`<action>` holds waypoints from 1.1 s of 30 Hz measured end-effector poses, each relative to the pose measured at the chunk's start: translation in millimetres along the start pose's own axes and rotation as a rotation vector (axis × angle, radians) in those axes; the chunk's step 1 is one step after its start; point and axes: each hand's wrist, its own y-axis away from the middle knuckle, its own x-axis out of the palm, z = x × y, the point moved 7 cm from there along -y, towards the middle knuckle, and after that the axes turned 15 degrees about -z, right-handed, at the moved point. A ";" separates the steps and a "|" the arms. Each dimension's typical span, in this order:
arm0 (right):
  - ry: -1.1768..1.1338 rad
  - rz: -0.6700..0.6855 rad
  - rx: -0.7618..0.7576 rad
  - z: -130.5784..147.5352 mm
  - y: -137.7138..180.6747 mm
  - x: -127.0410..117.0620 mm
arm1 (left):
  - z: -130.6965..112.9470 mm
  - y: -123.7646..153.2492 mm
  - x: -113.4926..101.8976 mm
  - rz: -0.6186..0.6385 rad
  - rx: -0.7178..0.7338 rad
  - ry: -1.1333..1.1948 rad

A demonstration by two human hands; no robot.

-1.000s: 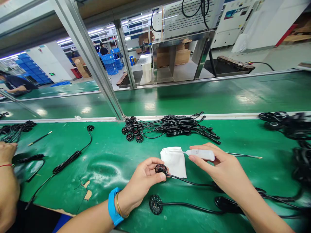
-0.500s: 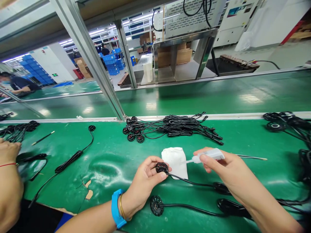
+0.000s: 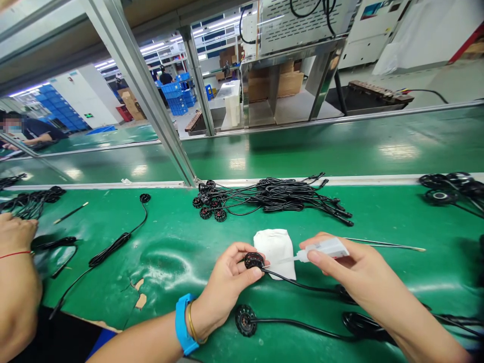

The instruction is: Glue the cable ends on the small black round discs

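Note:
Between the thumb and fingers of my left hand [image 3: 230, 277] is a small round black part with a cable [image 3: 254, 260], tilted up off the bench. Its black cable runs right, passing under my right hand [image 3: 340, 259]. That hand is closed around a small translucent squeeze bottle [image 3: 325, 248]; the thin nozzle points left, its tip at or very near the cable side of the round part. Behind them a folded white cloth [image 3: 274, 247] lies flat. Below my left hand, a second round black part with a cable [image 3: 245, 320] rests on the green bench.
Several coiled black cables with round ends [image 3: 280, 194] are piled by the rail. A thin stick [image 3: 385, 244] lies right of the cloth. Another person's arm [image 3: 17, 272] is at the left, near one stretched-out cable [image 3: 109, 249]. A metal post [image 3: 151, 101] rises behind.
My right hand has brought the bottle's nozzle left and slightly down, to the round part. My left hand still holds that part. The whole view has shifted slightly.

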 end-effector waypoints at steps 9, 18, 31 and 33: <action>0.060 -0.045 -0.020 -3.0 2.8 -6.9 | 0.8 -1.1 -1.0 -0.012 -0.011 0.002; 0.020 -0.224 0.199 -27.7 -13.4 -32.2 | 1.3 -0.5 -1.2 -0.007 -0.044 -0.027; 0.546 0.054 -0.125 -43.6 -17.1 -1.9 | 0.7 4.0 3.9 0.056 -0.074 -0.011; 0.524 -0.051 -0.281 -26.1 -13.3 -4.0 | 0.6 4.6 5.0 0.063 -0.079 -0.005</action>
